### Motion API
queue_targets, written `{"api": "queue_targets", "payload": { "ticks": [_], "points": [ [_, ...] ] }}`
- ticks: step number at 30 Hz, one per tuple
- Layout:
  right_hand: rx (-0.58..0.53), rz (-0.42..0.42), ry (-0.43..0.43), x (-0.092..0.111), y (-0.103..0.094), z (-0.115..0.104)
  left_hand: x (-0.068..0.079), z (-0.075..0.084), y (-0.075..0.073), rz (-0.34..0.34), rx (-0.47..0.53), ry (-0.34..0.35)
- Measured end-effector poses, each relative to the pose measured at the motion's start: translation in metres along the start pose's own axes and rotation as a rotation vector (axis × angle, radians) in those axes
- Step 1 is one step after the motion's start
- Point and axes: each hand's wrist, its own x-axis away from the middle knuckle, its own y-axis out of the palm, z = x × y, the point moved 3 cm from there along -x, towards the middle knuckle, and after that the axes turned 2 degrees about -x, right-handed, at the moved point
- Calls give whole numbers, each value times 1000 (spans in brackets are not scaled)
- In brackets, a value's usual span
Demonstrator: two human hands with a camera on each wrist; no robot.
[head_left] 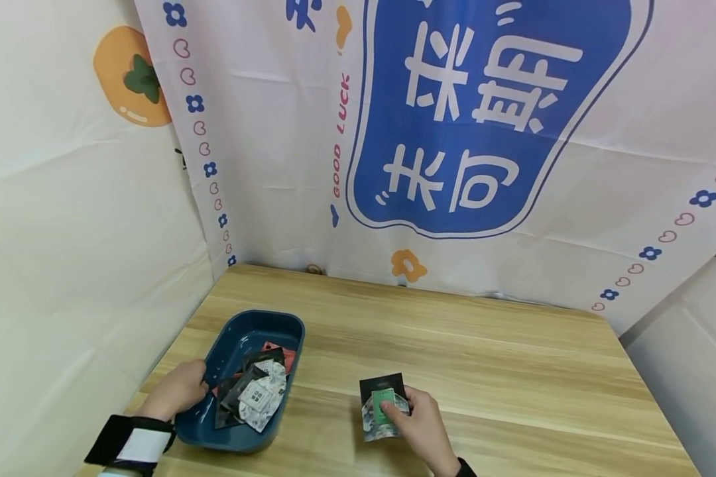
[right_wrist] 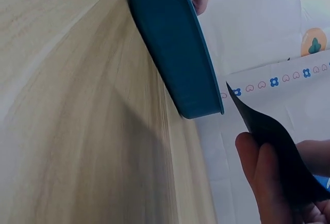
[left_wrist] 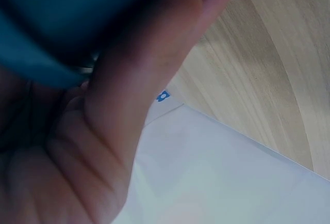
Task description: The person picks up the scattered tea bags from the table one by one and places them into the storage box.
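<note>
On the left of the table a dark blue plastic basin holds several sachets in black, white and red. My left hand grips the basin's left rim; in the left wrist view the thumb lies against the blue wall. To the right of the basin, my right hand pinches a black sachet with a green and grey printed front, thumb on top. From the right wrist view the sachet appears edge-on, slightly bent, with fingers under it and raised off the table.
The wood-grain table extends right and back from the hands. Behind it hangs a white printed cloth with a large blue sign. A white cloth wall stands close on the left.
</note>
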Motion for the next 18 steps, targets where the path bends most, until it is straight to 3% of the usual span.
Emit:
{"api": "queue_targets", "payload": {
  "ticks": [18],
  "points": [
    [-51, -65, -30, -5, 11, -9, -1, 0, 0, -19, -7, -9]
  ]
}}
